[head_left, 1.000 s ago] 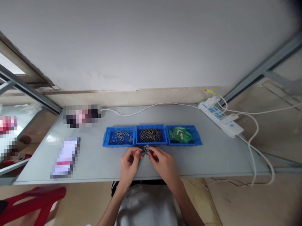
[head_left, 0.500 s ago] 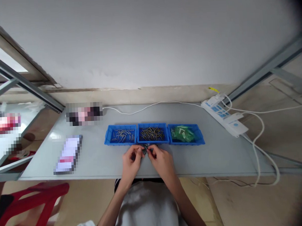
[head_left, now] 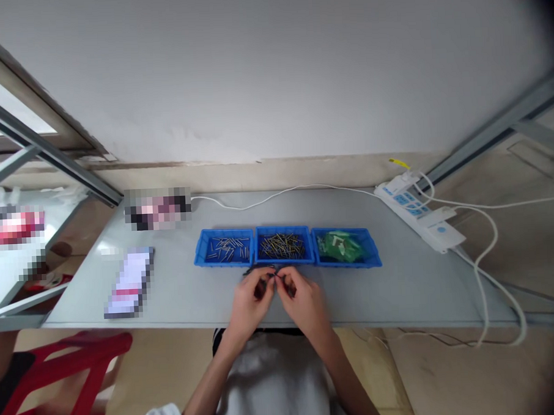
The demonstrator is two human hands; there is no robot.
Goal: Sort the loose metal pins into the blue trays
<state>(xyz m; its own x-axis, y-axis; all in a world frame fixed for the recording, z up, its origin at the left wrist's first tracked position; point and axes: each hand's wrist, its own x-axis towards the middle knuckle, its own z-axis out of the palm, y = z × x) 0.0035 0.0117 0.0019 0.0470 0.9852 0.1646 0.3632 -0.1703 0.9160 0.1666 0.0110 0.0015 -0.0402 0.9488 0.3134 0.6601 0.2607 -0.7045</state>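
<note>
My left hand (head_left: 252,299) and my right hand (head_left: 305,297) meet fingertip to fingertip over the table, each closed in a pinch. Between them shows a small dark piece, too small to name. Just beyond my left fingers lies a thin dark item (head_left: 260,269), partly hidden by the hand. In front of the hands stand three blue bins in a row. Short metal pins (head_left: 225,249) lie in the left bin (head_left: 200,261), and longer brassy pins (head_left: 282,246) fill the middle bin (head_left: 283,261). The right bin (head_left: 374,253) holds a green plastic bag (head_left: 342,247).
A phone (head_left: 129,281) lies on the grey table (head_left: 180,297) to the left, with a blurred-out object (head_left: 158,211) behind it. A white power strip (head_left: 419,213) with cables is at the right. A red stool (head_left: 77,369) stands at lower left.
My fingertips have closed together; the dark piece between them is now mostly covered. A dark item shows behind my left fingers. The whole view has shifted slightly.
</note>
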